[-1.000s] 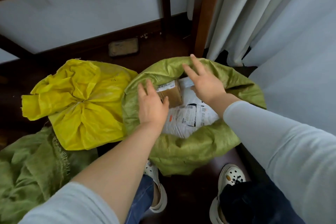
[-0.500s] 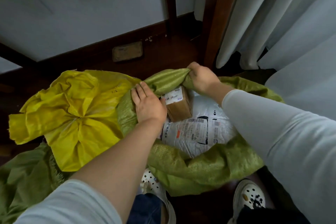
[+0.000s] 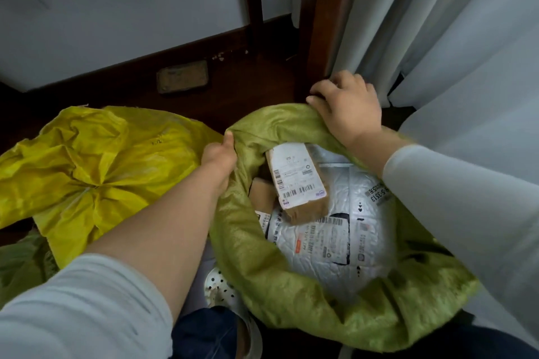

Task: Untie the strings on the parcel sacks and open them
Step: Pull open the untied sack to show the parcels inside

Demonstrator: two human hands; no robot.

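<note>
Looks down into a green sack (image 3: 291, 285) standing open on a dark floor (image 3: 248, 90). Grips its left rim with the left hand (image 3: 218, 157), fingers curled round the fabric. Clamps the far rim with the right hand (image 3: 347, 108), fingers bent over the edge. Inside: a brown parcel (image 3: 297, 183) lying on a white mailer (image 3: 335, 242). Just left: a yellow sack (image 3: 96, 160), gathered shut.

The green sack (image 3: 291, 285) is coarse woven plastic with a faint sheen — the yellow sack (image 3: 96, 166) glossier and crinkled. Inside lie a matt cardboard box (image 3: 300, 183) with a paper label and a shiny, wrinkled white mailer (image 3: 350, 230). The floor (image 3: 256, 87) is dark polished wood; the curtain (image 3: 437, 23) is smooth pale cloth.
</note>
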